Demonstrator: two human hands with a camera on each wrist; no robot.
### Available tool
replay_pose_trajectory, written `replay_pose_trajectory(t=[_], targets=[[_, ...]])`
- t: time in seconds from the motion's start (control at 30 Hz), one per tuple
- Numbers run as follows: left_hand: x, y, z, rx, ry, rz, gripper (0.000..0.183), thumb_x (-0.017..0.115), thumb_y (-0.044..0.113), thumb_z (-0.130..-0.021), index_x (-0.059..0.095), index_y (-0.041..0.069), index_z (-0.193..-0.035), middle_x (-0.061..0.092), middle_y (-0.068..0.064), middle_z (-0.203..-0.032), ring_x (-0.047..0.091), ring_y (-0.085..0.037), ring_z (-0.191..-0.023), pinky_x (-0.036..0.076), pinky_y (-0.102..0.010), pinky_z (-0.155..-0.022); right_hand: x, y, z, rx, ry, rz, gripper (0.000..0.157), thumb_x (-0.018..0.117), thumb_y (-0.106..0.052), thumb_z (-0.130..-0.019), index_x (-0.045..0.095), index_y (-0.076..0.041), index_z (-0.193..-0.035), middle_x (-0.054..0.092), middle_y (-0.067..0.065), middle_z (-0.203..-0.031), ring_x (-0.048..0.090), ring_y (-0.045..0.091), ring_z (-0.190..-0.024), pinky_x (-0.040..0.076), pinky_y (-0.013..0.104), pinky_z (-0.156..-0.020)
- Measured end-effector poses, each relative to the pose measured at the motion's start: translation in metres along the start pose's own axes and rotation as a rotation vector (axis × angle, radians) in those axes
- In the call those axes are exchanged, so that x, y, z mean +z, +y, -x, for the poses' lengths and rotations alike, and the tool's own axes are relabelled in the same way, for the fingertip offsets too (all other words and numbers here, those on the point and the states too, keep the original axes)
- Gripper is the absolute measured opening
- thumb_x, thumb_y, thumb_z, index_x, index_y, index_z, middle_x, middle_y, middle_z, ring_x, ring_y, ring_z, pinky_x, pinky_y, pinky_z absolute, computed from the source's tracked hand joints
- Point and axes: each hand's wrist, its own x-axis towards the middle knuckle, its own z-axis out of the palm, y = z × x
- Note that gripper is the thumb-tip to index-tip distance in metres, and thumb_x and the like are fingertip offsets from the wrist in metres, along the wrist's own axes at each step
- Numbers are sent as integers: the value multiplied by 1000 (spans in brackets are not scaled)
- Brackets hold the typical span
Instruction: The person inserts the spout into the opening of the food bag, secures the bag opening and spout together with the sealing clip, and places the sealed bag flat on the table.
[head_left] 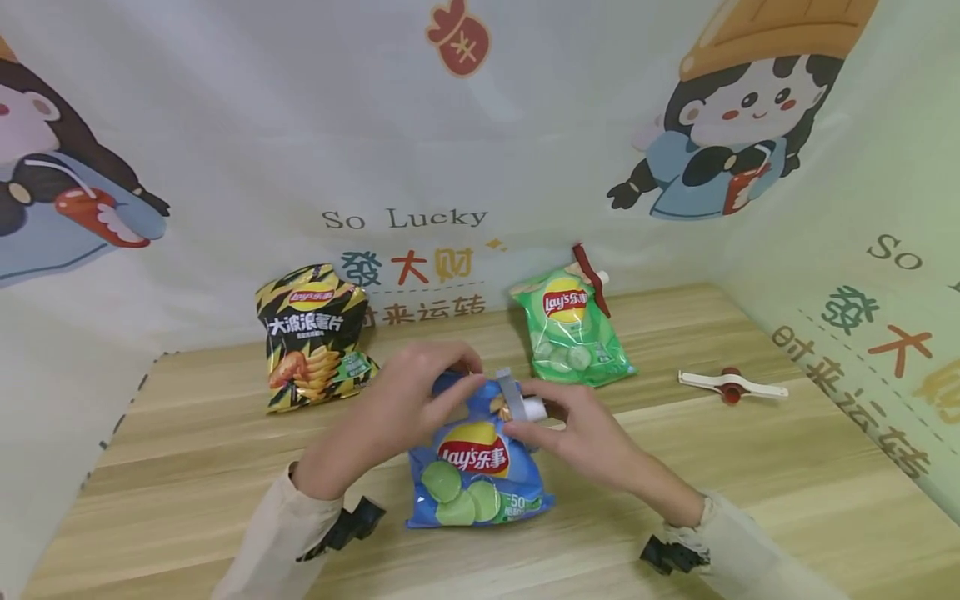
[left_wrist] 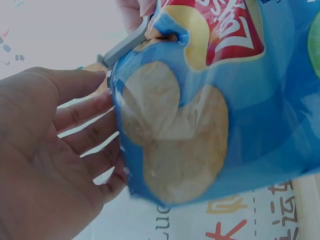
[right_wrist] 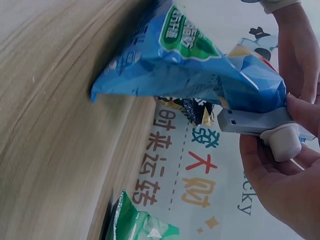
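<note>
A blue Lay's chip bag (head_left: pixel 480 479) stands in front of me on the wooden table, its top folded and bunched. My right hand (head_left: pixel 585 425) grips a grey bag clip (right_wrist: pixel 250 121) with a white spout cap (right_wrist: pixel 284 142), thumb on one side and fingers beneath. The clip lies across the bag's upper right part. At the upper left of the bag, my left hand (head_left: pixel 412 396) holds the folded edge, thumb and fingertips around it. The left wrist view shows that thumb (left_wrist: pixel 82 82) close to the clip's end; the other fingertips are partly hidden behind the bag.
A black chip bag (head_left: pixel 311 342) leans against the back cloth at left. Further right stands a green chip bag (head_left: pixel 566 333) with a dark red clip (head_left: pixel 592 279) at its top corner. A white clip with a red centre (head_left: pixel 731 386) lies on the table (head_left: pixel 795 483) at right.
</note>
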Motion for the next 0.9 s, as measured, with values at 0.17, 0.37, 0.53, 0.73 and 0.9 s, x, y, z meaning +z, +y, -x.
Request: replay_pose_trajectory(t=[0.17, 0.37, 0.53, 0.73, 0.9], targets=[[-11, -6, 1, -7, 40, -20, 11, 66, 21, -97, 68, 10, -100, 69, 1, -97, 62, -13, -92, 50, -37, -85, -3, -1, -2, 5, 51, -9, 36, 72, -18, -93, 65, -6, -126, 67, 6, -114, 65, 20, -98, 55, 38, -88], [-18, -10, 8, -82, 70, -29, 26, 65, 26, -98, 62, 9, -118, 62, -6, -123, 52, -23, -124, 41, -46, -105, -5, 1, -1, 11, 97, -33, 36, 72, -17, -93, 64, -5, -126, 66, 9, -113, 65, 22, -97, 57, 33, -83], [-14, -25, 21, -174, 91, 53, 57, 66, 30, -97, 42, 9, -143, 47, -7, -144, 45, -24, -133, 40, -48, -107, -10, 3, -2, -11, 110, -60, 33, 70, -15, -94, 64, -7, -126, 64, 11, -112, 64, 24, -96, 57, 33, -81], [6, -56, 41, -350, 14, 391, 81, 72, 31, -92, 23, 20, -155, 45, -10, -146, 50, -28, -130, 46, -47, -101, -15, 4, -6, -46, 118, -75, 32, 67, -10, -96, 62, -4, -126, 63, 12, -109, 64, 25, -93, 58, 38, -79], [23, -72, 58, -379, -142, 546, 81, 72, 26, -92, 23, 15, -155, 51, -15, -141, 57, -33, -123, 51, -41, -97, -13, 4, -18, -51, 107, -104, 31, 66, -12, -97, 62, -5, -126, 62, 12, -110, 64, 24, -94, 58, 36, -79]])
